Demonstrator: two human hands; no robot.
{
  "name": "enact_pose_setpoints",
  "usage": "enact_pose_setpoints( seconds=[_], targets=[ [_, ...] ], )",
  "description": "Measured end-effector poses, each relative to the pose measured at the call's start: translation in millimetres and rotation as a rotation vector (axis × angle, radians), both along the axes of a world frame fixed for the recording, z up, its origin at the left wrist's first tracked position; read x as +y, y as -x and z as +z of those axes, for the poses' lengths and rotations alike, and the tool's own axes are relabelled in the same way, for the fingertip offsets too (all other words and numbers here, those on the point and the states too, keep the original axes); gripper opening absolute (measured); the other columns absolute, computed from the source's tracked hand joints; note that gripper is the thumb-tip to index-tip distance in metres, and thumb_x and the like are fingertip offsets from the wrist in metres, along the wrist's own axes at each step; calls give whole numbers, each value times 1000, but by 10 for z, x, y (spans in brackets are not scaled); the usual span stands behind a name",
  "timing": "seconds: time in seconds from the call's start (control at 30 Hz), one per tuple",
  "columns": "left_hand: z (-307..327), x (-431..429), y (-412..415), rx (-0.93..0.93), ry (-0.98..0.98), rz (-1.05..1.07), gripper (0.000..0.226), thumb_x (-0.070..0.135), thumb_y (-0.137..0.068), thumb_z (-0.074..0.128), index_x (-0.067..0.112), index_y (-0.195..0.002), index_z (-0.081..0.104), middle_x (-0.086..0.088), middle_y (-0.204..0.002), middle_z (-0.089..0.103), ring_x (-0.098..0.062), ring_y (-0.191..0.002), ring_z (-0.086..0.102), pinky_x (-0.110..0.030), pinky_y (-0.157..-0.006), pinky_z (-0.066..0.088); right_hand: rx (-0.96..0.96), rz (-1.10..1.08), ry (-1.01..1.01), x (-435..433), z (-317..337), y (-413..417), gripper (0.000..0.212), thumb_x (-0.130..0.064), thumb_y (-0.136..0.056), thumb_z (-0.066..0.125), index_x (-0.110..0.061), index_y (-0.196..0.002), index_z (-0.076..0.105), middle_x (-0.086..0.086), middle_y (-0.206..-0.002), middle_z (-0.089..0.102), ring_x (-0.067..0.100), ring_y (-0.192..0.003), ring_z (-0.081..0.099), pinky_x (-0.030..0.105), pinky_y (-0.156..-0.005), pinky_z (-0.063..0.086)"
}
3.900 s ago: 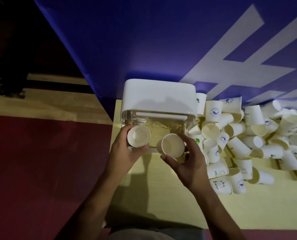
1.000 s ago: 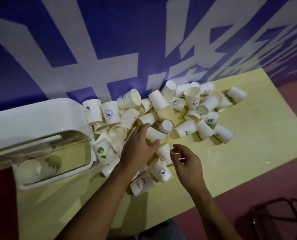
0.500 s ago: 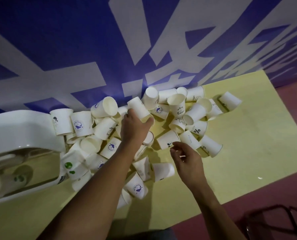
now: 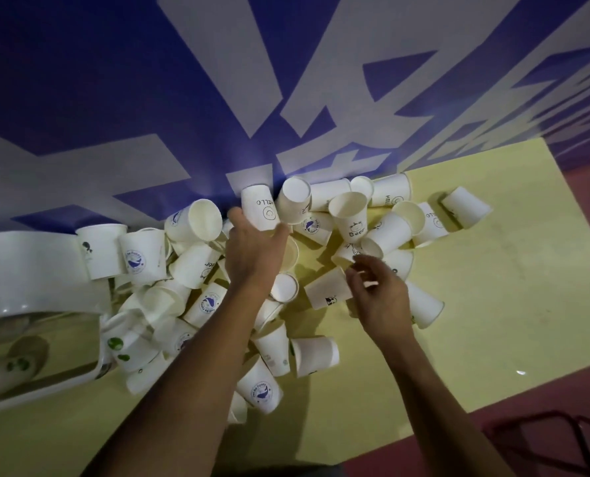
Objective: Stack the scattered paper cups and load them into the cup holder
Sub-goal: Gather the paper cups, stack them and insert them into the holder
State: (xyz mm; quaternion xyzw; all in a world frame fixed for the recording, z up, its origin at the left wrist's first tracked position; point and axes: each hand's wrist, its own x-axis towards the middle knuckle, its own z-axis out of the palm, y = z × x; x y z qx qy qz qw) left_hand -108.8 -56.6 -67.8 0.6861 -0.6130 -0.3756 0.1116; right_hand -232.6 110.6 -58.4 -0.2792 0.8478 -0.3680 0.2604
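Head view: smooth white tapered paper cups (image 4: 142,261), well over twenty and too overlapped for an exact count, lie heaped on a matte yellow table (image 4: 493,304). The left hand (image 4: 252,253) clasps the HELLO cup (image 4: 261,204), thumb and fingers round its wall. The right hand (image 4: 383,301), fingers curled, touches a toppled cup (image 4: 326,294) just left of it; whether it holds the cup cannot be confirmed. One glossy white cup holder (image 4: 28,266) with a clear window sits well left of both hands.

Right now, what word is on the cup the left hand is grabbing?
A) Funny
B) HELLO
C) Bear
B: the left hand grips a cup printed with HELLO and a little smiley face.
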Motion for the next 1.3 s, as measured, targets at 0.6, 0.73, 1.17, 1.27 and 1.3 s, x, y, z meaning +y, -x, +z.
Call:
enact_pose_setpoints(
  seconds=[0.6, 0.73, 1.17, 1.27, 1.3],
  targets=[
    [506, 409, -890, 167, 187, -130, 83, 46, -71, 89, 33, -140, 43, 12, -133, 43, -17, -128, 48, -37, -99, 49, 283, 162, -200, -954, -175, 532, 78, -52, -81, 79, -21, -144, 45, 5, -137, 60, 30, -127, 51, 51, -108, 32],
    [504, 420, -955, 178, 166, -119, 81, 47, -69, 90, 30, -135, 46, 16, -125, 43, -18, -122, 51, -43, -100, 51, 242, 138, -29, -779, 24, 361, 81, -47, -79, 83, -23, -145, 44, 3, -137, 54, 24, -124, 45, 45, -102, 42],
    [657, 565, -1452, 260, 201, -219, 76, 53, -74, 83, 29, -139, 51, 8, -140, 47, -10, -124, 48, -12, -88, 40, 14, 157, 224, -203, 606, -800, 74, -40, -81, 85, -34, -142, 44, -16, -139, 53, 10, -127, 50, 50, -97, 51],
    [682, 585, -1716, 285, 227, -211, 77, 52, -74, 84, 31, -139, 49, 10, -138, 48, -11, -124, 49, -27, -96, 46, 63, 204, 214, -191, 691, -1069, 79, -42, -78, 87, -35, -144, 44, -18, -141, 52, 6, -126, 50, 45, -96, 52],
    [690, 587, -1816, 287, 227, -205, 78, 51, -73, 85, 32, -139, 48, 11, -138, 49, -11, -124, 49, -30, -97, 46, 68, 206, 211, -197, 719, -1166, 81, -44, -76, 87, -37, -143, 44, -21, -140, 52, 4, -126, 49, 44, -96, 52]
  ],
)
